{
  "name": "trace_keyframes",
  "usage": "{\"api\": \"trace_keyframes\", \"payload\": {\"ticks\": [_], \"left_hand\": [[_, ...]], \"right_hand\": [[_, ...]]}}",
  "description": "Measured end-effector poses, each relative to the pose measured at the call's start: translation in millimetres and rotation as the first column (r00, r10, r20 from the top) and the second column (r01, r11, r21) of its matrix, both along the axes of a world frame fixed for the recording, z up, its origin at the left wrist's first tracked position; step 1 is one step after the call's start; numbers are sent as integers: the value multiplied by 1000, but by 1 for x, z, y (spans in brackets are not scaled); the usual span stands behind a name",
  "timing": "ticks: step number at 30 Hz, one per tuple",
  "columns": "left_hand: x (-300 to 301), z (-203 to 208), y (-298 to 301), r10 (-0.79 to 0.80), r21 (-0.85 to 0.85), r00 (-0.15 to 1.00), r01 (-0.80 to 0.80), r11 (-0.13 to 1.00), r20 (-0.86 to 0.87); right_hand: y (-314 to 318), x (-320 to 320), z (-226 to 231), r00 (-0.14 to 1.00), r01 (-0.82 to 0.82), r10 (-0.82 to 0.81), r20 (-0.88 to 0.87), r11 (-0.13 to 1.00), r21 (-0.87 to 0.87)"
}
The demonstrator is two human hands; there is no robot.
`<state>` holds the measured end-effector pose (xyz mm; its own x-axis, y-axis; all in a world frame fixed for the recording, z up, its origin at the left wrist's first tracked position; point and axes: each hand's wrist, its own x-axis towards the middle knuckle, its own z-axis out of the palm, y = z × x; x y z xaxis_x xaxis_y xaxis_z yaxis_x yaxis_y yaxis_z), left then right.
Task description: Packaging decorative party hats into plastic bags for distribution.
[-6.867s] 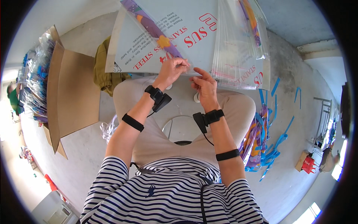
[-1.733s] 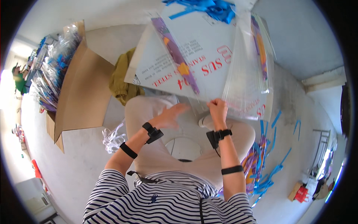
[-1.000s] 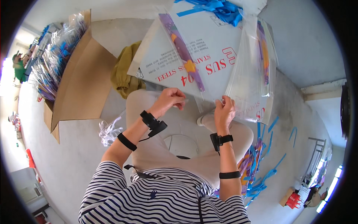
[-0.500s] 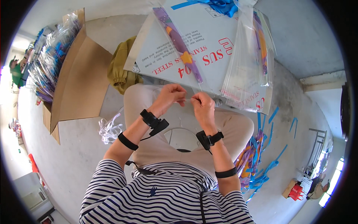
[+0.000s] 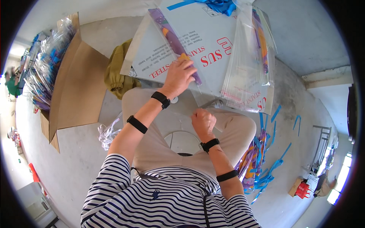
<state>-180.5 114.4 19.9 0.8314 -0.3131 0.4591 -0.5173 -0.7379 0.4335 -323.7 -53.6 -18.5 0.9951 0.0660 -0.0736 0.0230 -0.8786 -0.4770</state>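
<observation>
A long purple and orange item in a clear bag (image 5: 172, 36) lies on a white printed cardboard sheet (image 5: 213, 41) in front of my knees. My left hand (image 5: 178, 76) rests on the near end of that bag, fingers curled over it. My right hand (image 5: 201, 119) is drawn back over my lap, apart from the sheet, its fingers pinched on a thin clear strip (image 5: 180, 113). A stack of empty clear bags (image 5: 247, 72) lies on the right half of the sheet.
A brown cardboard box (image 5: 78, 89) full of packed bags (image 5: 42, 68) stands at the left. An olive cloth (image 5: 114, 74) lies beside it. Blue strips (image 5: 218, 5) sit at the sheet's far end. Purple items and blue strips (image 5: 258, 159) lie on the floor at my right.
My hands, together at the bag's near edge half a second ago, have parted. The left moved up onto the bagged item; the right pulled back toward my lap.
</observation>
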Motion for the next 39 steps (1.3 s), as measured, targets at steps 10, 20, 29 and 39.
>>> {"api": "trace_keyframes", "payload": {"ticks": [10,20,29,39], "left_hand": [[-6,-33,0,-47,75,994,55,996,-97],[-6,-11,15,-42,78,998,46,996,-42],[-65,-29,-13,-8,23,999,9,1000,-40],[-64,-32,-22,261,-385,949,-310,869,-176]], "right_hand": [[-36,17,0,953,300,-301,-8,946,122],[-37,54,30,954,4,-25,298,998,68],[-31,92,26,913,-220,220,344,975,-41],[-36,126,23,941,-249,181,284,943,223]]}}
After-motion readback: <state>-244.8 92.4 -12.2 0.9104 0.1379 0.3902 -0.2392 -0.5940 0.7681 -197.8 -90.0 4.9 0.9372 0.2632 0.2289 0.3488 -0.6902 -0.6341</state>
